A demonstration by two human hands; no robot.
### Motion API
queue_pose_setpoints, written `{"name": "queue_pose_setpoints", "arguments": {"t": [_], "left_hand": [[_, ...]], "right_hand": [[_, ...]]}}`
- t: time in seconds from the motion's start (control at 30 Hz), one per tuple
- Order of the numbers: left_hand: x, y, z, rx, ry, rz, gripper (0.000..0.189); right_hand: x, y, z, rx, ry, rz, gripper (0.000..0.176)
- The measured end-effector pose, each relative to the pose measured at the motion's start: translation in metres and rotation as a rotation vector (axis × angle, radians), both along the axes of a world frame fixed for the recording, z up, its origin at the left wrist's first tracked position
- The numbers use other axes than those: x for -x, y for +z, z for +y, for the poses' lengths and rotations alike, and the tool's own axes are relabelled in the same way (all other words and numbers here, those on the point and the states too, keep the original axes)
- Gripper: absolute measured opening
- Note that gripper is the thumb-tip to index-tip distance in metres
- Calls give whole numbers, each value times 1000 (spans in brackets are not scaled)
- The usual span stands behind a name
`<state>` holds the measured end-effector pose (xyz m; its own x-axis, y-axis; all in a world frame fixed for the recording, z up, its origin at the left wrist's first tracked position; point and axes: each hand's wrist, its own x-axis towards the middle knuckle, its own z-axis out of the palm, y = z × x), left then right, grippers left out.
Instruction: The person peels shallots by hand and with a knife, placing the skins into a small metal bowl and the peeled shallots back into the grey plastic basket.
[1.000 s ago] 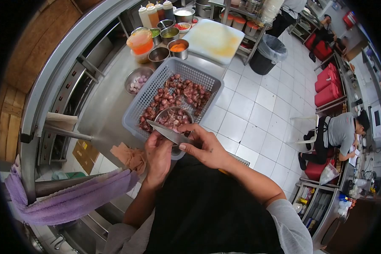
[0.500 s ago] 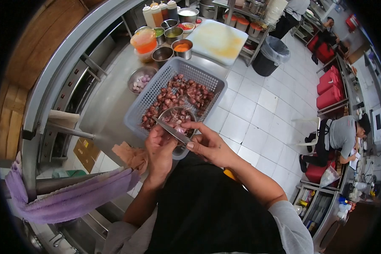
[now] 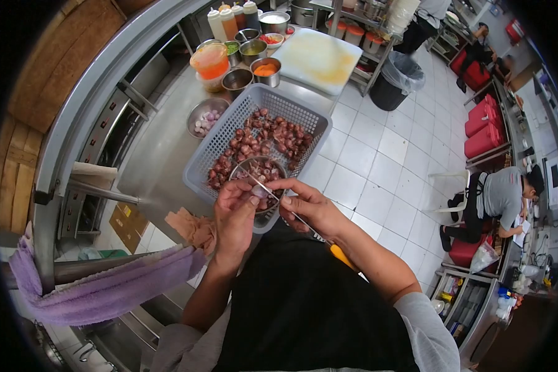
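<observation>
Bright even light, fisheye warp, dark vignette corners, sharp

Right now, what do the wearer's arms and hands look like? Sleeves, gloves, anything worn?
No gloves: the left hand and right hand are bare, with no watch or ring visible. Forearms are uncovered; the grey sleeves end near the elbows. A black apron covers the chest.

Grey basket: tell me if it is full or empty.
Partly full. Reddish shallots lie across the floor of the basket, its mesh walls rise bare above them, and a steel bowl sits inside.
</observation>
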<state>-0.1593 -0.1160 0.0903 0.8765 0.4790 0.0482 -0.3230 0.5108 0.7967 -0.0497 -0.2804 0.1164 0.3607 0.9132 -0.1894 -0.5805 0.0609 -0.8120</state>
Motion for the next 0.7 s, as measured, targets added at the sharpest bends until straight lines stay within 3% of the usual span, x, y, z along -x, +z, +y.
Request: {"name": "queue_pose_setpoints", "arguments": {"t": [0.1, 0.3, 0.5, 0.7], "left_hand": [[0, -9, 3, 39, -52, -12, 24], [-12, 17, -12, 97, -90, 26, 20], [-12, 8, -11, 119, 15, 24, 28], [-8, -10, 4, 42, -33, 39, 26]], "right_hand": [[-4, -4, -2, -37, 13, 87, 37], [4, -3, -1, 7, -75, -118, 45], [4, -12, -1, -27, -48, -192, 55], [-1, -22, 2, -65, -36, -113, 46]]}}
